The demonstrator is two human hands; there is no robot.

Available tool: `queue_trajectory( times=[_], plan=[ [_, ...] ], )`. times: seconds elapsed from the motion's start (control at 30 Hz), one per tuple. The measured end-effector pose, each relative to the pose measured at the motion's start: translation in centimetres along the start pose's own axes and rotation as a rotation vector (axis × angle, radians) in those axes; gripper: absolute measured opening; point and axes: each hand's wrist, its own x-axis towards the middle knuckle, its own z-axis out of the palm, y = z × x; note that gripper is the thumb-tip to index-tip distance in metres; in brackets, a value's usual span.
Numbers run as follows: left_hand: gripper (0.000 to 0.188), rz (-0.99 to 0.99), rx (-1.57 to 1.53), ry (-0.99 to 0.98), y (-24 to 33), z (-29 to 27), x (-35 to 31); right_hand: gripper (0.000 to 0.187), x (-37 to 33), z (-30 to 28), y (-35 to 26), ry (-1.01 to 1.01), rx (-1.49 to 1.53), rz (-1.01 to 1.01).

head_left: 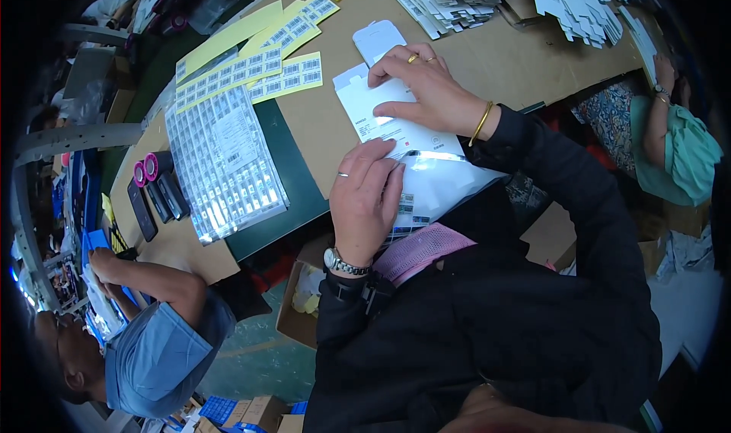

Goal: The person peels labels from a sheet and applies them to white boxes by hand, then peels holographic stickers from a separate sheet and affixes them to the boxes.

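A flat white carton with printing lies at the table edge before me, its end flap folded out on the far side. My right hand is on top of it, fingers bent, index fingertip and thumb pressing on the carton, with a small white patch beside the thumb. Over the carton's near end is my left hand, its fingers curled and thumb drawn in close; what they pinch is hidden. Below it, a glossy white sheet with several small silvery-dark stickers reaches over my lap.
To the left lie a sheet of silvery stickers, yellow barcode label sheets, tape rolls and a dark phone. Flat white cartons are stacked at the back. One person is at left, another's arm at right.
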Motion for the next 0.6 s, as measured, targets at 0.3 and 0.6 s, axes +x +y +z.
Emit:
queue_trajectory(
  times=[0.3, 0.6],
  plan=[
    [0.012, -0.027, -0.031, 0.003, 0.3, -0.5, -0.6, 0.038, -1.1, -0.9, -0.3, 0.107, -0.015, -0.078],
    [0.014, -0.225, -0.164, 0.0, 1.9, -2.4, -3.9, 0.033, -12.3, -5.3, -3.3, 0.043, 0.282, 0.437]
  ],
)
